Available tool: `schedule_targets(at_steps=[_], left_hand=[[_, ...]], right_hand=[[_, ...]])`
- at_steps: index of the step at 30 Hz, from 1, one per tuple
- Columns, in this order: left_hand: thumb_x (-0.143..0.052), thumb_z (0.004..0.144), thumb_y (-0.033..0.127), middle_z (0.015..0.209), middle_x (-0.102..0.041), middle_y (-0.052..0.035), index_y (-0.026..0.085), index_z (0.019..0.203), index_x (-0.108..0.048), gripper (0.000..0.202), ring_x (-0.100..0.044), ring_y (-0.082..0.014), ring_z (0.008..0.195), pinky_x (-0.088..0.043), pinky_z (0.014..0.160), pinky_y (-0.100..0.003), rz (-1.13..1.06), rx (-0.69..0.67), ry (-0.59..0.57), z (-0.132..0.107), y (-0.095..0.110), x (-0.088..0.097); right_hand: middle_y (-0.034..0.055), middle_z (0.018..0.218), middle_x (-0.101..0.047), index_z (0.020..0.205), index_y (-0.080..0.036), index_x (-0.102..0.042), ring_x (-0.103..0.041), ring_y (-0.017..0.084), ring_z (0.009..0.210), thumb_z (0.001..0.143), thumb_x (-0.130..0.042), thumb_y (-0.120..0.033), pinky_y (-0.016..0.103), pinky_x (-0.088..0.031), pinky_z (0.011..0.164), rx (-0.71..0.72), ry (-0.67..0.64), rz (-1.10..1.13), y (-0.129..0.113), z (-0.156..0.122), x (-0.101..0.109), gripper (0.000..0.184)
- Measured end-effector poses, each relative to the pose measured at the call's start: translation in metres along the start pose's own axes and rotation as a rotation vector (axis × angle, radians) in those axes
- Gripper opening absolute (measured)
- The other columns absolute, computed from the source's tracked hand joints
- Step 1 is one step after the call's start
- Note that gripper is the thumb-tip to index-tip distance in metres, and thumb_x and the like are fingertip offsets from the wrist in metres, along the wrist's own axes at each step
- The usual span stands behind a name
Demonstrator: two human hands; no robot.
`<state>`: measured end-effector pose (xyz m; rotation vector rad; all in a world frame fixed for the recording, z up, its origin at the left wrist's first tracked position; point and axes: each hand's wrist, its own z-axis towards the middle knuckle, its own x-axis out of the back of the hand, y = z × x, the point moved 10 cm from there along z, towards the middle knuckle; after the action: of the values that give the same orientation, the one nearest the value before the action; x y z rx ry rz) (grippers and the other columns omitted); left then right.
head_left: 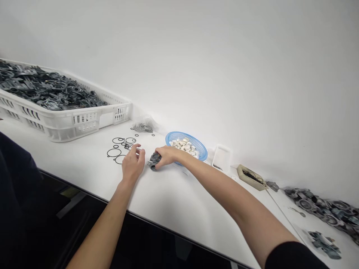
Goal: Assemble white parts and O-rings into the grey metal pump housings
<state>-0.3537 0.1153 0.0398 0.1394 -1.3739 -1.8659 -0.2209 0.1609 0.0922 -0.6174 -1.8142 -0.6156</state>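
No text, label, brand, number or sign can be read anywhere. The white crate (84, 122), the blue basket (202, 152) and the small beige tray (243, 172) show only plain surfaces. The grey part (153, 160) under the right hand (167, 155) is too small to make out any marking.

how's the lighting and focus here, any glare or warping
Head view: soft even light, faint shadows under the left hand and right hand; no glare on the white table, whose edge slants across the frame; the grey part in the right hand looks slightly soft.
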Motion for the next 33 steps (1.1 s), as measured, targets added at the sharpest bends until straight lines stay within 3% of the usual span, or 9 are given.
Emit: schedule_targets(at_steps=[3, 6, 12, 17, 21, 26, 30, 32, 33], left_hand=[[-0.048, 0.099, 0.039, 0.101, -0.076, -0.0038, 0.025, 0.126, -0.062, 0.034, -0.07, -0.0222, 0.079, -0.049, 0.079, -0.033, 0.02, 0.002, -0.004, 0.0, 0.0, 0.0], [-0.051, 0.097, 0.042, 0.101, -0.076, -0.0032, 0.026, 0.128, -0.061, 0.036, -0.07, -0.023, 0.079, -0.049, 0.08, -0.034, 0.035, 0.003, -0.014, 0.0, 0.0, -0.001], [-0.055, 0.094, 0.043, 0.096, -0.075, 0.0004, 0.028, 0.128, -0.059, 0.037, -0.071, -0.0233, 0.081, -0.05, 0.085, -0.035, 0.131, 0.018, -0.045, 0.005, -0.006, -0.007], [-0.057, 0.092, 0.046, 0.097, -0.076, 0.0021, 0.029, 0.125, -0.058, 0.037, -0.072, -0.0246, 0.085, -0.05, 0.085, -0.035, 0.208, 0.022, -0.064, 0.009, -0.006, -0.006], [-0.057, 0.09, 0.051, 0.095, -0.077, 0.0053, 0.034, 0.118, -0.058, 0.033, -0.073, -0.0225, 0.085, -0.05, 0.082, -0.032, 0.251, 0.029, -0.049, 0.007, -0.005, -0.003], [-0.053, 0.087, 0.055, 0.064, -0.067, 0.017, 0.051, 0.104, -0.058, 0.019, -0.071, -0.0223, 0.077, -0.053, 0.077, -0.035, 0.237, -0.076, 0.127, 0.004, 0.01, 0.012], [-0.054, 0.081, 0.055, 0.052, -0.06, 0.0181, 0.075, 0.115, -0.053, 0.04, -0.068, -0.0234, 0.064, -0.053, 0.063, -0.033, 0.2, -0.319, 0.268, -0.016, 0.054, 0.018], [-0.054, 0.084, 0.055, 0.056, -0.062, 0.0171, 0.073, 0.12, -0.054, 0.041, -0.067, -0.0222, 0.058, -0.058, 0.063, -0.035, 0.16, -0.466, 0.238, -0.038, 0.086, 0.003], [-0.057, 0.085, 0.054, 0.059, -0.064, 0.0145, 0.065, 0.12, -0.06, 0.037, -0.066, -0.021, 0.056, -0.06, 0.066, -0.037, 0.124, -0.536, 0.173, -0.053, 0.103, -0.012]], right_hand=[[0.0076, 0.127, -0.068, 0.133, -0.021, -0.057, -0.065, 0.027, 0.111, 0.081, -0.08, -0.05, 0.028, -0.048, 0.079, 0.103, -0.007, 0.038, 0.003, -0.041, 0.0, 0.064], [0.0062, 0.131, -0.066, 0.137, -0.022, -0.054, -0.064, 0.026, 0.112, 0.08, -0.083, -0.042, 0.028, -0.046, 0.08, 0.129, -0.041, 0.055, 0.021, -0.099, -0.01, 0.067], [0.0083, 0.124, -0.067, 0.131, -0.022, -0.057, -0.066, 0.029, 0.104, 0.075, -0.087, -0.029, 0.03, -0.043, 0.074, -0.06, -0.195, -0.026, 0.094, -0.214, -0.066, 0.065], [0.0094, 0.121, -0.069, 0.129, -0.02, -0.059, -0.068, 0.031, 0.101, 0.072, -0.085, -0.019, 0.031, -0.042, 0.073, -0.239, -0.212, -0.023, 0.157, -0.282, -0.103, 0.062], [0.0058, 0.126, -0.068, 0.133, -0.025, -0.057, -0.068, 0.03, 0.106, 0.073, -0.082, -0.019, 0.031, -0.045, 0.075, -0.274, -0.151, 0.032, 0.175, -0.313, -0.115, 0.065], [0.0031, 0.122, -0.068, 0.134, -0.029, -0.055, -0.068, 0.025, 0.098, 0.072, -0.067, -0.005, 0.031, -0.046, 0.075, -0.183, -0.031, 0.0, 0.162, -0.332, -0.12, 0.067], [0.0049, 0.117, -0.066, 0.132, -0.031, -0.055, -0.064, 0.021, 0.081, 0.076, -0.057, 0.003, 0.03, -0.04, 0.064, -0.075, 0.11, -0.183, 0.148, -0.341, -0.122, 0.065], [0.0052, 0.119, -0.065, 0.133, -0.033, -0.056, -0.061, 0.02, 0.076, 0.081, -0.056, 0.003, 0.03, -0.039, 0.062, -0.045, 0.174, -0.229, 0.147, -0.345, -0.125, 0.063], [0.0053, 0.122, -0.064, 0.135, -0.036, -0.055, -0.061, 0.019, 0.075, 0.083, -0.055, 0.002, 0.03, -0.039, 0.062, -0.037, 0.197, -0.24, 0.148, -0.347, -0.126, 0.065]])
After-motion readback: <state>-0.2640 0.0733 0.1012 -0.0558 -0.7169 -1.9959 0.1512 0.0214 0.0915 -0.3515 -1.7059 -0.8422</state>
